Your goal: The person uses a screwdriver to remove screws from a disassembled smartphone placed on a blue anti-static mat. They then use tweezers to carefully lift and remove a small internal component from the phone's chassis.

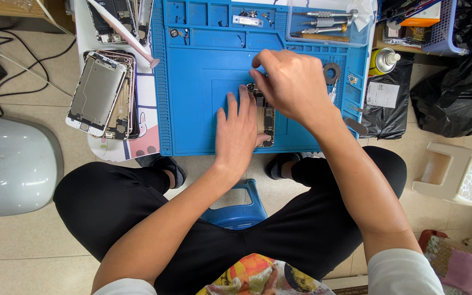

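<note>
Hands meet over an opened phone body lying near the middle of the blue work mat: the left hand rests flat with fingers spread, pressing the phone's left edge, while the right hand curls over its upper end, fingertips pinched, perhaps on a small part or tool I cannot make out. A slip of that pinch could likely scrape the exposed board or flick a tiny screw off the mat. The mat's top-right tray holds several screwdrivers; a purple basket beyond holds assorted supplies. More stripped phones lie to the left
</note>
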